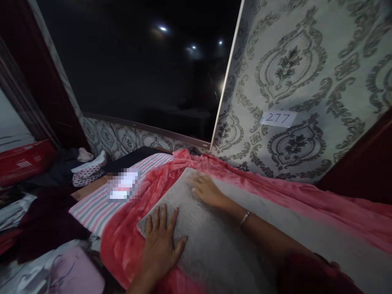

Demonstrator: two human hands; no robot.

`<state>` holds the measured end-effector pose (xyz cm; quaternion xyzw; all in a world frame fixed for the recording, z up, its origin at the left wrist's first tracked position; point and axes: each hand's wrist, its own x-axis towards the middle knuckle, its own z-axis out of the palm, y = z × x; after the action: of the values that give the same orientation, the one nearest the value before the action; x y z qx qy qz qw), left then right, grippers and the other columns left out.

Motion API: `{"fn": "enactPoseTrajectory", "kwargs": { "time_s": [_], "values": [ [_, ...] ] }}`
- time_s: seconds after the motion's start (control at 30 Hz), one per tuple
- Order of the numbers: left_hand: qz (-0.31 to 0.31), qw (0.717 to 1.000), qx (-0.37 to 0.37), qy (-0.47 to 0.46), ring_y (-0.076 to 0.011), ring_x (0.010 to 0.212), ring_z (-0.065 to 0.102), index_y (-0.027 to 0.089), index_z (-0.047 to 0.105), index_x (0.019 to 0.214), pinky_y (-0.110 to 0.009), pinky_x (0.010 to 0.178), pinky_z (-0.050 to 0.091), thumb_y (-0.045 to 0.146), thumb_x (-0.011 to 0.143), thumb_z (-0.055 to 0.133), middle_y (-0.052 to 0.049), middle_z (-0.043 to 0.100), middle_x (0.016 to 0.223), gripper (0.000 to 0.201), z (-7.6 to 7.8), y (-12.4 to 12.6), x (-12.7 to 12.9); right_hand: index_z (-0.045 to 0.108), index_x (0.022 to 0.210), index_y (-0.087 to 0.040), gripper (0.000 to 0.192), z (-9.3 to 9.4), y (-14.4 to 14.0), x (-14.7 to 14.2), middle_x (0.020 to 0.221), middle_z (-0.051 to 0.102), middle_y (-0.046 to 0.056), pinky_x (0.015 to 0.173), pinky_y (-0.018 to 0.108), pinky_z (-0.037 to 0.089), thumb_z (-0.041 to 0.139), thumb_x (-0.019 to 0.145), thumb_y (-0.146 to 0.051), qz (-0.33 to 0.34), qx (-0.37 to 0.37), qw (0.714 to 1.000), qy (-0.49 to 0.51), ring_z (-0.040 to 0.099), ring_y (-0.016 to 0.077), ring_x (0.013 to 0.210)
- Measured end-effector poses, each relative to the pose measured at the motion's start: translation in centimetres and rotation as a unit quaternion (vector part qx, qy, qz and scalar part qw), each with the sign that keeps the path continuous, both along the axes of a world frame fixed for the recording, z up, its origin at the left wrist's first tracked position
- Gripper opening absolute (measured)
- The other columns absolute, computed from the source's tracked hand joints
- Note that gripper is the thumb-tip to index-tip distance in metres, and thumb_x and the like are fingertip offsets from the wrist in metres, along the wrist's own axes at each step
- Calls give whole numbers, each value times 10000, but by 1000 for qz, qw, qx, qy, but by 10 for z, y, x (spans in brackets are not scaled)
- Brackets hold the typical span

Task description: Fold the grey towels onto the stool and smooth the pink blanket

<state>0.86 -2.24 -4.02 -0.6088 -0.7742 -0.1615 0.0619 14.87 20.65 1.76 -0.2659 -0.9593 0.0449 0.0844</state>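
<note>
1. Pressing flat on a soft grey plush blanket (214, 245), the left hand (161, 241) lies palm down with its fingers spread and straight; it grips nothing, only rests on the fabric near the blanket's near-left corner.
2. The right hand (206, 190) also lies open and palm down on the same grey blanket, further up near its far edge, fingers extended and closed around nothing. A thin silver metal bangle (244, 218) sits on that wrist.
3. The grey blanket is spread over a fluffy pink-red fleece blanket (128, 237), which shows around it on the left, at the far side and along the right.
4. Under the pink-red blanket, to the left, a pink-and-grey striped sheet (92, 208) is visible, with a blurred-out patch on it.
5. Beyond the striped sheet, a pile of clothes includes a white cloth with red dots (88, 171).
6. A large dark flat screen (147, 69) hangs on the wall ahead, reflecting a few small lights.
7. To the right, grey damask-patterned wallpaper (306, 73) carries a small white paper label reading 277 (278, 118).
8. A red cardboard box (26, 161) sits at the far left edge.
</note>
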Motion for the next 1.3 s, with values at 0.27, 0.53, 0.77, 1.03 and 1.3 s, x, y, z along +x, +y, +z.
{"fn": "enactPoseTrajectory", "kwargs": {
  "time_s": [0.27,0.53,0.77,1.03,1.3],
  "values": [
    [-9,1000,8,-11,-444,1506,212,403,499,1455,-686,1154,237,494,801,675,-97,279,1647,684,-12,0,-5,316,1581,-279,549,-22,39,-39,1653,223,51,1225,566,159,315,1049,-416,7,-57,998,-40,174,273,1525],
    [3,1000,-17,-12,-457,1491,243,386,506,1455,-684,1144,247,482,793,663,-122,303,1636,688,-7,2,-4,332,1578,-251,555,-4,49,-41,1650,237,86,1200,625,170,333,1045,-404,-115,-54,991,-41,170,319,1521],
    [1,999,-8,35,-439,1476,291,322,538,1447,-636,1159,242,501,840,597,-145,380,1597,636,2,6,-5,309,1573,-357,581,-15,-18,3,1668,185,9,1226,538,120,423,1025,-510,80,-35,996,-33,123,248,1535],
    [-2,995,-18,100,-452,1447,340,278,524,1462,-601,1130,289,503,886,534,-192,426,1556,620,11,12,-6,229,1608,-232,609,12,0,93,1666,107,143,1183,641,136,354,1048,-434,-258,-46,965,-29,77,323,1536],
    [-28,996,-33,74,-450,1472,295,187,515,1470,-652,1153,247,491,920,479,-218,369,1583,629,40,13,30,317,1578,-339,598,-10,-100,169,1659,172,45,1218,562,166,384,1028,-564,-11,-74,997,-4,139,304,1529]
  ]
}}
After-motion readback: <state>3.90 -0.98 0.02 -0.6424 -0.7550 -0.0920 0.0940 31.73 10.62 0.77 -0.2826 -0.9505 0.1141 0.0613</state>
